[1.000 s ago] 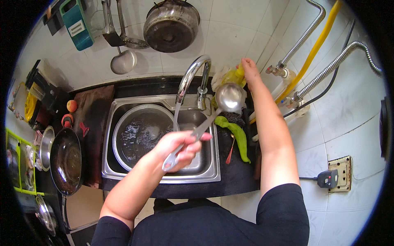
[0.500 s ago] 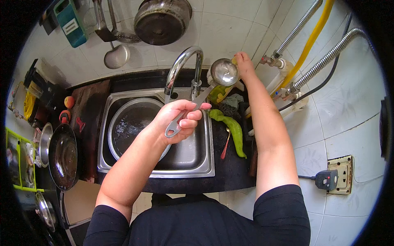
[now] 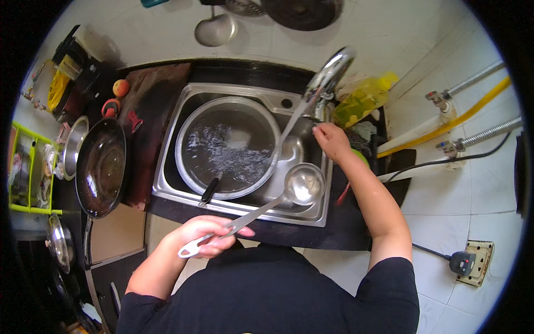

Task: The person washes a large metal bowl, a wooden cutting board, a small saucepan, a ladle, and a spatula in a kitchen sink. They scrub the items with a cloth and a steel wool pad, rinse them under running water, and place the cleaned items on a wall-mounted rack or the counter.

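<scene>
In an apparent holding step, the left hand [image 3: 204, 229] is gripping the ladle [image 3: 261, 210], its scoop [image 3: 305, 185] hanging over the sink's [image 3: 311, 218] right side, while the right hand [image 3: 334, 142] is hovering near the faucet [image 3: 322, 79], grasp unclear, the next move likely calling for steadiness.

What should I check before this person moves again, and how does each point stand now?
1. Is the ladle in the left hand? Ok: held by its handle.
2. Is the ladle's bowl outside the basin? Ok: it shows to the basin's right.
3. Is the right hand empty? Cannot tell: its fingers are curled.
4. Is water running from the faucet? Ok.
5. Is the basin's near rim free? Not ok: a black handle crosses it.
</scene>
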`<action>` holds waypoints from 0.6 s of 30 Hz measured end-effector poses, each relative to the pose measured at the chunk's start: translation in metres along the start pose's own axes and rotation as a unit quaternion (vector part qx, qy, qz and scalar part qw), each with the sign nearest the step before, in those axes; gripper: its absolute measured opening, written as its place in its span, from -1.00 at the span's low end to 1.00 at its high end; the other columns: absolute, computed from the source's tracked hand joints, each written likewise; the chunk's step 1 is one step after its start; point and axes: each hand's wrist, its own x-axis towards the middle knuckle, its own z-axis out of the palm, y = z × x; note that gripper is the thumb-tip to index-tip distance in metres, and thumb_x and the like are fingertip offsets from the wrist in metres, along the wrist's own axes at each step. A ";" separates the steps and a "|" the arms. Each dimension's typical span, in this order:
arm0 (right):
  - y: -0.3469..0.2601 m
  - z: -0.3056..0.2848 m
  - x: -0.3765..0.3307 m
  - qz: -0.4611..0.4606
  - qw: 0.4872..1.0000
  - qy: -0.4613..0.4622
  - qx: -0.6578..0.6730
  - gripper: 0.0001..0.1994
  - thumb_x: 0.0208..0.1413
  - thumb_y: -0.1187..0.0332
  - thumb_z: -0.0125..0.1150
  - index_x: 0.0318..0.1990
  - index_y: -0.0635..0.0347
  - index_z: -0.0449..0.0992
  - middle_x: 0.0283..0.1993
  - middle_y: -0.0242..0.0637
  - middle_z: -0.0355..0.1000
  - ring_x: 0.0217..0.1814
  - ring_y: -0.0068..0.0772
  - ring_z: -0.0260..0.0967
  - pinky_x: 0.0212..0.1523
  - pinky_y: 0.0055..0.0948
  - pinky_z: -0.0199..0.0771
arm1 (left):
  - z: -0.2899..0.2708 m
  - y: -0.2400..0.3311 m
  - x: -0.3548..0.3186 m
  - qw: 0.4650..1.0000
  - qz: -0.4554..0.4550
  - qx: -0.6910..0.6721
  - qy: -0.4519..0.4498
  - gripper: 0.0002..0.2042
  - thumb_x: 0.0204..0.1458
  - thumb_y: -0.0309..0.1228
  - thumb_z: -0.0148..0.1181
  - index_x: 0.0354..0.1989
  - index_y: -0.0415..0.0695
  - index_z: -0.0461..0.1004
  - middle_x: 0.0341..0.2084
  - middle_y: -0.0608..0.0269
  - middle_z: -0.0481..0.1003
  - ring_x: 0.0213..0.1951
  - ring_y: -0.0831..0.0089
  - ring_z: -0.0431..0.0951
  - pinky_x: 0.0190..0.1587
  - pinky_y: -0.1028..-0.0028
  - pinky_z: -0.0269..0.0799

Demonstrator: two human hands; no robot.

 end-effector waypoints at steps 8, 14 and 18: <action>-0.021 0.082 0.042 0.043 0.953 0.176 0.243 -0.79 0.05 0.30 0.00 -0.24 0.21 0.43 -0.23 -0.11 0.41 -0.18 -0.25 0.37 -0.15 -0.40 0.31 | -0.048 -0.019 -0.088 0.981 0.158 0.032 0.105 -0.52 0.15 -0.24 -0.18 0.14 -0.36 0.08 -0.75 0.30 0.20 -0.87 0.61 0.11 -0.82 0.66 0.05; -0.069 0.195 0.012 -0.070 0.983 -0.168 -0.001 -0.69 -0.02 0.26 0.04 -0.10 0.16 0.41 -0.09 -0.06 0.33 0.00 -0.05 0.26 0.04 -0.29 0.24 | -0.066 -0.005 -0.108 0.935 0.286 0.025 0.207 -0.55 0.12 -0.39 -0.22 0.19 -0.27 0.02 -0.78 0.31 0.16 -0.89 0.58 0.12 -0.86 0.61 0.05; -0.100 0.261 0.048 0.002 0.989 -0.140 -0.052 -0.55 -0.02 0.26 0.04 0.08 0.08 0.25 0.12 -0.03 0.14 0.17 0.00 0.08 0.13 -0.19 0.14 | -0.078 0.008 -0.126 0.932 0.304 -0.030 0.196 -0.54 0.04 -0.49 -0.22 0.17 -0.27 0.04 -0.78 0.31 0.17 -0.89 0.58 0.10 -0.85 0.60 0.05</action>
